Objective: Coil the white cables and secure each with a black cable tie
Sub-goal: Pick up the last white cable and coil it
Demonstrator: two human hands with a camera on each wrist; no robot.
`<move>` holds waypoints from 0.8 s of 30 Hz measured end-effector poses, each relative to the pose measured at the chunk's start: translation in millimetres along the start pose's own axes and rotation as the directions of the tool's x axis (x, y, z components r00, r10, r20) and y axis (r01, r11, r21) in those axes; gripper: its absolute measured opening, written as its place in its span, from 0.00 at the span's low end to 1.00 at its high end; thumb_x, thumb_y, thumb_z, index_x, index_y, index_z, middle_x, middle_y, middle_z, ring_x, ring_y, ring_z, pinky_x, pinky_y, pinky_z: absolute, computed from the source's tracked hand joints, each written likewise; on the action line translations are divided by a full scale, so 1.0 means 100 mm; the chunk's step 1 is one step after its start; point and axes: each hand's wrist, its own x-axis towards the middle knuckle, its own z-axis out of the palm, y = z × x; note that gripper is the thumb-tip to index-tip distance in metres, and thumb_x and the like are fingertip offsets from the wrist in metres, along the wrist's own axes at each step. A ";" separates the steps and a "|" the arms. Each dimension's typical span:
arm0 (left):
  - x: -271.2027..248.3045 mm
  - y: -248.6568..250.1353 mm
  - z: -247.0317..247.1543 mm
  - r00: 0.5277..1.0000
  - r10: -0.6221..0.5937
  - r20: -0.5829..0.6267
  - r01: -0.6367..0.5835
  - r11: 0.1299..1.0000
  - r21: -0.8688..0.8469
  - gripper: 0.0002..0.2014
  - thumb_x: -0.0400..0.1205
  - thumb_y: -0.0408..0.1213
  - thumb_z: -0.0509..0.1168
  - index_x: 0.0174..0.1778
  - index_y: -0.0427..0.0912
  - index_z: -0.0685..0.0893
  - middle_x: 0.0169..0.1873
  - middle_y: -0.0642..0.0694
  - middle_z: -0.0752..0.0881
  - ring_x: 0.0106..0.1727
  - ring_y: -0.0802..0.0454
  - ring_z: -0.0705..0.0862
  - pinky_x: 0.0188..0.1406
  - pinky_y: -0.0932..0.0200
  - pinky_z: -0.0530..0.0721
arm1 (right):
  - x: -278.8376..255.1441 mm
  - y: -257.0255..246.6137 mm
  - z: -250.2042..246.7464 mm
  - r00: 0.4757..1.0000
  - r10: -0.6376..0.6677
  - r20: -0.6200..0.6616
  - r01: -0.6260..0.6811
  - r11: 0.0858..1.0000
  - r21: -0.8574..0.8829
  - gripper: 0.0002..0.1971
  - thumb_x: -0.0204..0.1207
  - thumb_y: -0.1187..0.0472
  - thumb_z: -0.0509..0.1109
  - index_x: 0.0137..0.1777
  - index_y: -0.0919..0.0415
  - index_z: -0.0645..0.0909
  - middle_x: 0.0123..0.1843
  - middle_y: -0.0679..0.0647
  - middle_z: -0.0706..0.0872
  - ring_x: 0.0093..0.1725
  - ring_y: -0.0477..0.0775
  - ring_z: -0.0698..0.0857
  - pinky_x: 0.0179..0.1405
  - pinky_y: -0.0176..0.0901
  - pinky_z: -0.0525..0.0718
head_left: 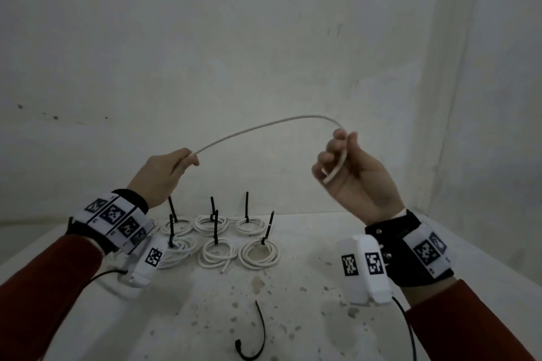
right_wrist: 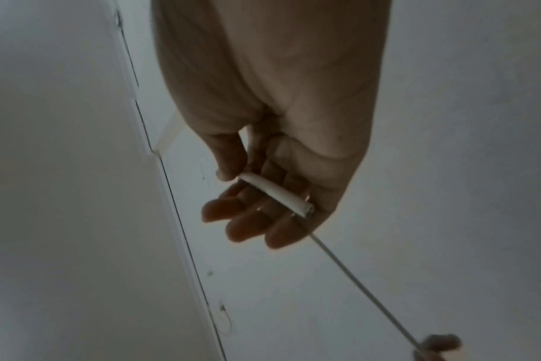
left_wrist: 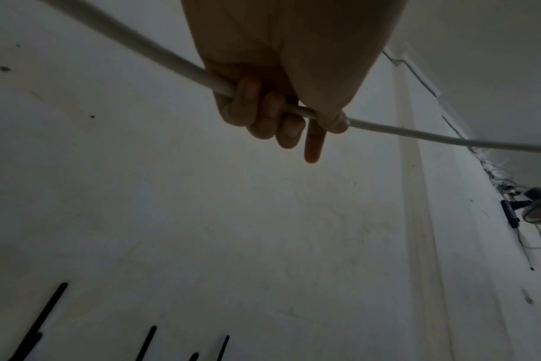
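Left hand [head_left: 164, 173] grips white cable [head_left: 264, 126] — right hand [head_left: 352, 173] pinches its end (arched between, above table [head_left: 308, 302]).

Count from my side: 6 coiled white cables [head_left: 218, 239] on the table [head_left: 308, 316], in 2 rows of 3, each with 1 black cable tie [head_left: 216, 227] standing up, so 6 ties fitted. 1 loose black tie [head_left: 254, 336] lying near me. 1 uncoiled white cable [head_left: 264, 125] held between my 2 hands.
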 end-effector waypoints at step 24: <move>-0.47 0.61 -0.23 0.677 0.636 0.370 -0.736 0.586 0.340 0.07 0.83 0.49 0.51 0.47 0.57 0.74 0.33 0.58 0.82 0.32 0.55 0.79 0.18 0.66 0.63 | 0.40 0.52 -0.49 0.962 -0.083 0.259 0.170 -0.560 -0.811 0.18 0.83 0.50 0.54 0.47 0.61 0.80 0.41 0.53 0.90 0.35 0.61 0.88 0.37 0.54 0.85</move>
